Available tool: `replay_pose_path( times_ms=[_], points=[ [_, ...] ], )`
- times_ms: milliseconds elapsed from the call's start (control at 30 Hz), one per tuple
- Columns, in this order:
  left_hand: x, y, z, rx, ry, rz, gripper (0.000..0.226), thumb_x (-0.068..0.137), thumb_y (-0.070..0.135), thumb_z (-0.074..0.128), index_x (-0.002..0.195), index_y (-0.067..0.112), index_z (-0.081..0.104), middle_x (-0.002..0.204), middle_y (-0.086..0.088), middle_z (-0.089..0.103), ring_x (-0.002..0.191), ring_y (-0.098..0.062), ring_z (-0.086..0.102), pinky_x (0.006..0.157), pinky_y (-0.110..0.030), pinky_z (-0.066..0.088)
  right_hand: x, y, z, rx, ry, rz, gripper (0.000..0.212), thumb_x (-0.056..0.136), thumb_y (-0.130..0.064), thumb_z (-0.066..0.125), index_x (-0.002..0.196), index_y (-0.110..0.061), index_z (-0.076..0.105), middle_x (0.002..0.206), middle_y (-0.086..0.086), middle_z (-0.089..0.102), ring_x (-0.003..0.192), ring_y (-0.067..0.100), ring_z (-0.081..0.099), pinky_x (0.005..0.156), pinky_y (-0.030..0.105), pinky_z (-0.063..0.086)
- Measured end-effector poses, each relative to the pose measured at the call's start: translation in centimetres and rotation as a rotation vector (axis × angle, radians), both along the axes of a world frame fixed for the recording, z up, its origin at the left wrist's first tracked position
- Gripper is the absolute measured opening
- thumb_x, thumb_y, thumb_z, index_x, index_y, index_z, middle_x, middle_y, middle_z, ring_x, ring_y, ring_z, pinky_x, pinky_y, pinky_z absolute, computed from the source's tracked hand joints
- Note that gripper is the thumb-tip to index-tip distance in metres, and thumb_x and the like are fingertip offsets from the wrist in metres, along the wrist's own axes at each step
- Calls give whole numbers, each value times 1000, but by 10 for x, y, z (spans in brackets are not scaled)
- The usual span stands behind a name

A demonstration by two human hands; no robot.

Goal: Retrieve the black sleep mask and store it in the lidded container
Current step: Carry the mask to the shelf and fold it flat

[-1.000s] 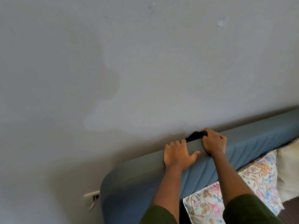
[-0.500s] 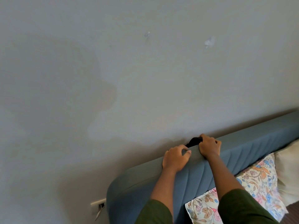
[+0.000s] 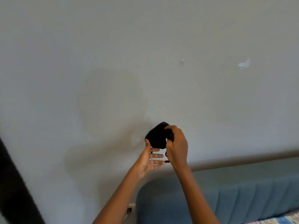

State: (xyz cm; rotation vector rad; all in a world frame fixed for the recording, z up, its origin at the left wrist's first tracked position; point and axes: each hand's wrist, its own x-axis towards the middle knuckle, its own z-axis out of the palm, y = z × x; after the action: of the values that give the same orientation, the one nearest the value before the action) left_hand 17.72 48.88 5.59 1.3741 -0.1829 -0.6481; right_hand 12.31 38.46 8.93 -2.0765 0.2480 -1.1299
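A: Where's the soft black fabric sleep mask (image 3: 157, 137)?

B: Up in front of the wall, above the blue padded headboard (image 3: 226, 196). My right hand (image 3: 177, 147) is closed round its right end; left hand (image 3: 148, 160) spread flat, fingertips touching underneath.

A: Handling?

B: Prob light, floppy. I'd bunch body + strap together.

A: Count?

B: 1 mask, 2 hands. No container visible.

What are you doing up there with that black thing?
A person is holding a black sleep mask up in front of the wall, above the blue headboard. The right hand grips the mask, while the left hand is open just under it, fingers spread, touching its lower edge. No container shows here, so putting the mask away is not yet done.
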Motion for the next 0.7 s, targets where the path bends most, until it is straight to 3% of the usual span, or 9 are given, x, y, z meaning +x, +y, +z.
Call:
replay_pose_path(
  times_ms=[133,267,467,567,700],
  points=[
    [9,83,23,83,-91,207,64,88,63,35,126,13,48,121,-15,59,97,-32,66,83,-42,55,21,57,18,37,-126,280,45,70,0,37,107,-11,61,99,2,65,93,18,62,78,26,53],
    [-2,164,45,143,-184,410,50,88,53,50,121,15,47,116,-12,60,95,-29,67,83,-43,56,42,121,32,108,-179,533,45,69,7,39,103,-12,62,94,-1,65,88,7,63,78,21,53],
    [-35,271,82,273,-372,841,37,86,41,59,107,11,53,99,-10,69,71,-21,68,73,-36,57,50,240,68,168,-252,840,41,69,9,42,96,-14,63,88,-5,66,79,9,61,72,14,46],
    [-59,322,96,425,-496,958,37,83,40,64,105,19,43,101,-7,67,72,-17,69,68,-29,58,44,301,89,206,-271,1000,39,71,6,41,95,-15,63,88,-9,66,77,11,62,68,17,50],
    [-105,403,107,575,-602,1157,53,79,33,70,114,27,31,90,-1,65,84,-19,66,82,-35,56,31,388,102,259,-207,1205,37,75,2,39,97,-16,63,92,-11,65,86,8,63,72,28,57]
  ],
)
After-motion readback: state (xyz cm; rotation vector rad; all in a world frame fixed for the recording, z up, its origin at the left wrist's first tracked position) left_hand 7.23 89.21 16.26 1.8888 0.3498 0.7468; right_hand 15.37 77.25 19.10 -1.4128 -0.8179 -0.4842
